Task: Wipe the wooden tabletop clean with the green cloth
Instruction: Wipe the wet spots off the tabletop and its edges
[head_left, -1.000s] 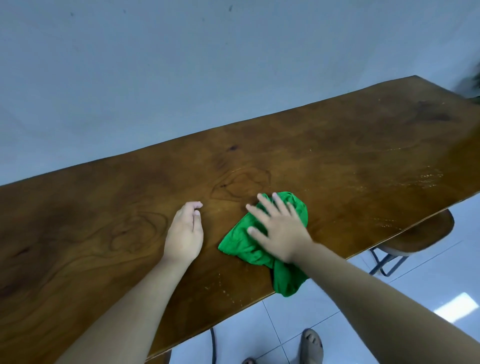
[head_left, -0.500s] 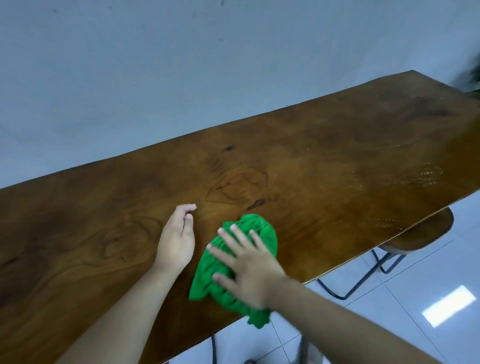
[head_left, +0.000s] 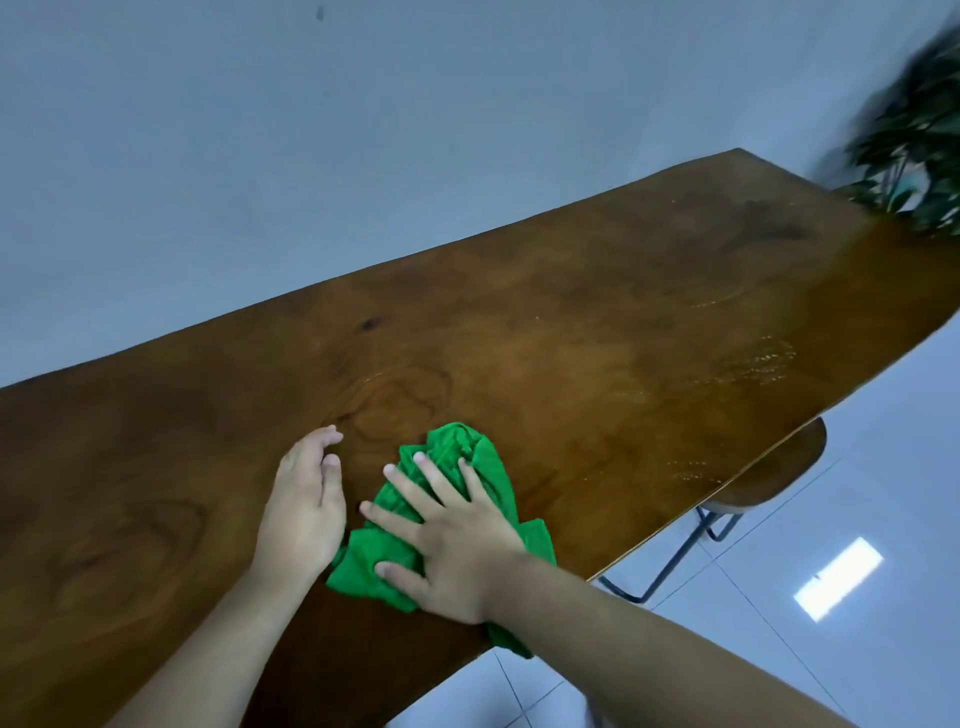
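Note:
A crumpled green cloth (head_left: 475, 457) lies on the long brown wooden tabletop (head_left: 597, 332), near its front edge. My right hand (head_left: 452, 540) lies flat on top of the cloth with fingers spread, pressing it against the wood. A corner of the cloth hangs over the table's edge below my wrist. My left hand (head_left: 304, 506) rests palm-down on the bare wood just left of the cloth, holding nothing. Pale streaks and specks show on the wood toward the right end.
A round wooden stool (head_left: 769, 480) with dark metal legs stands under the table's right front edge. A leafy plant (head_left: 919, 130) sits at the far right end. A pale wall runs behind the table. White floor tiles (head_left: 857, 519) lie to the right.
My right hand slid the cloth left and toward the front edge, then a little forward again, ending close to my left hand. The left hand stayed in place. The view shifted, showing the plant.

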